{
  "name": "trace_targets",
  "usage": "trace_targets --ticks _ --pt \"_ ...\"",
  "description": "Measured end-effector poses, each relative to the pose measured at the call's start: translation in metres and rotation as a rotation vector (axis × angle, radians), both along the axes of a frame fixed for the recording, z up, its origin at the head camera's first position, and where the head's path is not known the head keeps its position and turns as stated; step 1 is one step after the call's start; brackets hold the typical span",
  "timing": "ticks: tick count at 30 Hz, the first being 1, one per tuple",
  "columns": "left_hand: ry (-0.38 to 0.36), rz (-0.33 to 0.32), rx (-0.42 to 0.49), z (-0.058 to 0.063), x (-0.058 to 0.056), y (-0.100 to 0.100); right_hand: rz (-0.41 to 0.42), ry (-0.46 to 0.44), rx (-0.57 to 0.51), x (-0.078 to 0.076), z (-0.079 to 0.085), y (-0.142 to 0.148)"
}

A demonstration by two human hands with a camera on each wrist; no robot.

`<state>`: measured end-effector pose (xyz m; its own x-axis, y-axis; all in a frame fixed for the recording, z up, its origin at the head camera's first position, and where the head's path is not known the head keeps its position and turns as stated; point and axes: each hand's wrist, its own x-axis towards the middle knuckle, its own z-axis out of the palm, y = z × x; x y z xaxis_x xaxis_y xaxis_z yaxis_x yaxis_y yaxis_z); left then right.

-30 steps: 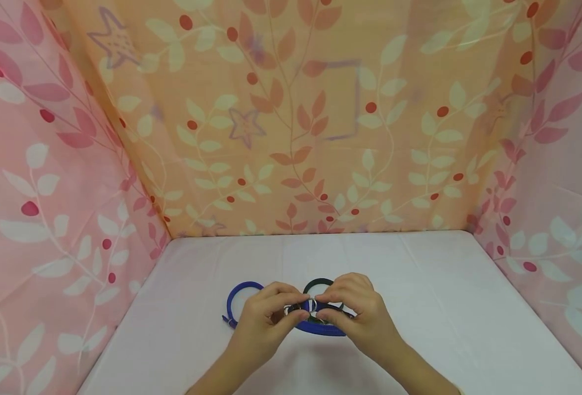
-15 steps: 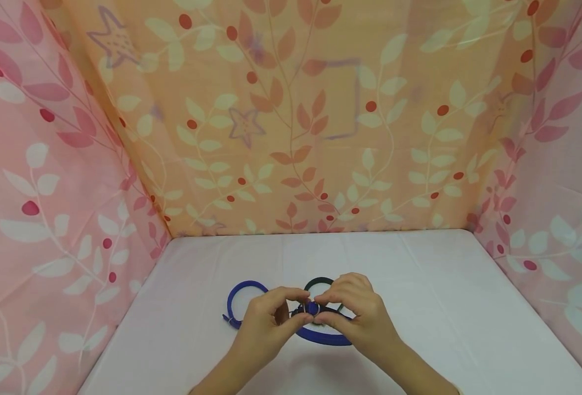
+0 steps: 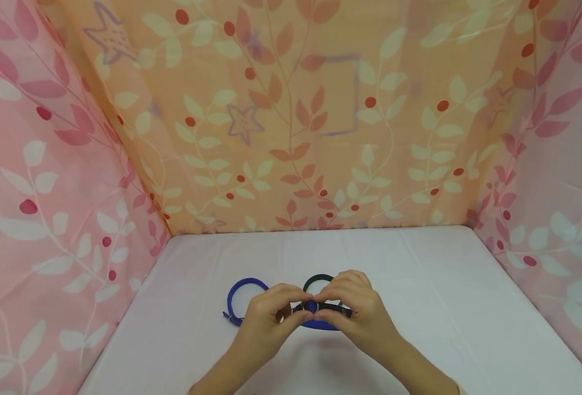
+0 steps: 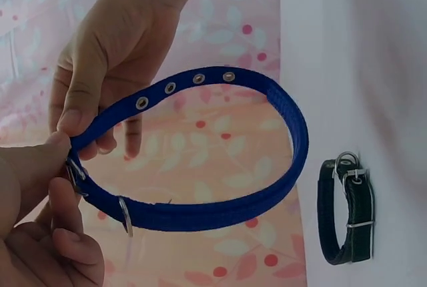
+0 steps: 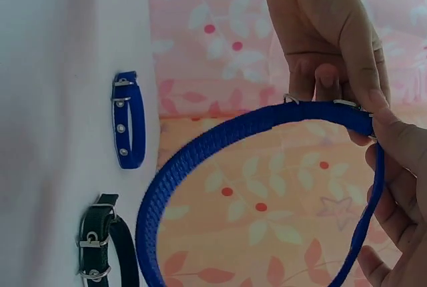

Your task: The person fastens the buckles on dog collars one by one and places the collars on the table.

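Between my two hands is a blue pet collar [image 4: 200, 217], bent into a wide loop above the table. My left hand [image 3: 267, 315] pinches it at the metal buckle [image 4: 77, 175], between thumb and fingers. My right hand [image 3: 357, 304] pinches the strap end with the eyelets [image 4: 170, 87], right beside the left fingertips. A metal D-ring [image 4: 126, 216] hangs on the band near the buckle. In the head view, the hands hide much of this collar. Whether the strap passes through the buckle, I cannot tell.
A second, buckled blue collar [image 3: 230, 299] lies on the white table [image 3: 192, 263], left of the hands. Behind the right hand lies a dark green collar [image 4: 360, 233], also fastened into a loop. Patterned cloth walls [image 3: 291, 181] enclose the table at the back and both sides.
The fingertips of both hands have come closer together at the buckle. The held collar's lower curve dipped half a second ago and now sits higher. The other collars have stayed in place.
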<state>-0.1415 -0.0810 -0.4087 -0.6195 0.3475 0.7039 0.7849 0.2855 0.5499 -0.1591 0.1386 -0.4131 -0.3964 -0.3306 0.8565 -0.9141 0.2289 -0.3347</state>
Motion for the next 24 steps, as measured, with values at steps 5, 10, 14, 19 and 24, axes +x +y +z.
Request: trace_targets --ticks 5,10,14,19,24 --pt "0.007 0.001 -0.037 0.0006 0.0009 -0.0009 0.015 -0.004 -0.007 0.0001 -0.0004 -0.0004" --pt "-0.025 0.045 -0.081 0.0044 0.0035 -0.0019 0.024 -0.021 -0.003 0.0006 0.0003 -0.0021" --pt "-0.061 0.07 -0.077 0.0067 0.0069 -0.0026 0.018 -0.023 -0.007 0.0018 0.0006 -0.004" --pt "-0.129 0.083 -0.022 0.0069 0.008 -0.0031 0.0 -0.002 0.003 0.0035 0.0001 -0.0071" --pt "-0.126 0.093 0.01 0.0071 0.007 -0.0018 -0.035 -0.002 0.022 0.0044 -0.0012 -0.0076"
